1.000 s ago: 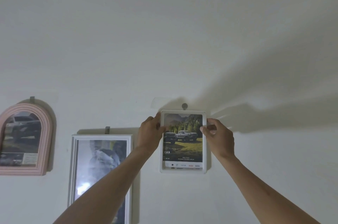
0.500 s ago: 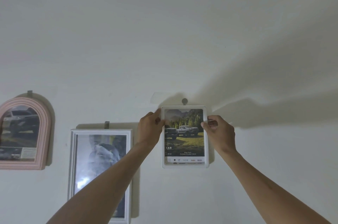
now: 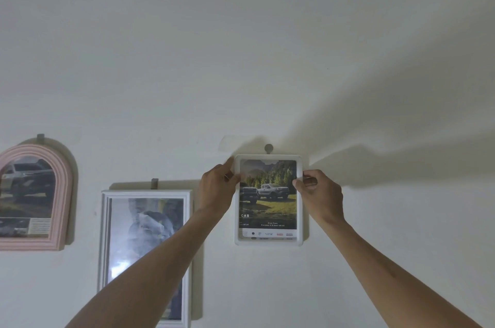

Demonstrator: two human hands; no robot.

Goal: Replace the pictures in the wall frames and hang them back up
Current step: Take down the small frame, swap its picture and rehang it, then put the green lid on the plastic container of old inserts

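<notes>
a: vs a second ago, the white frame (image 3: 268, 241) sits a touch higher and closer under the round hook (image 3: 268, 148); both hands rode up with it, thumbs now nearer the top corners.

b: hand state?

a: left hand (image 3: 218, 191) pinches the frame's left edge near the top, thumb on the front, fingers behind. right hand (image 3: 320, 193) grips the right edge at about the same height, fingers curled round it. frame upright, flat to the wall (image 3: 241, 46), top edge touching the hook's lower end. can't tell if it's actually hung on it.

b: picture in it?

a: print with two pickup trucks on grass, trees and hills behind, text strip along the bottom.

b: counts?

a: three frames, three hooks. the white one in hand; a pink arched frame (image 3: 65, 193) far left under a grey hook (image 3: 40, 138), truck picture inside; a tall white rectangular frame (image 3: 187, 220) between the two, lower, under another grey hook (image 3: 154, 183), glass glaring so the picture is unclear.

b: anything in the way?

a: left forearm crosses the lower right part of the tall frame. a strip of clear tape (image 3: 227, 143) sits on the wall just left of the round hook. arm shadows fan out to the right.
</notes>
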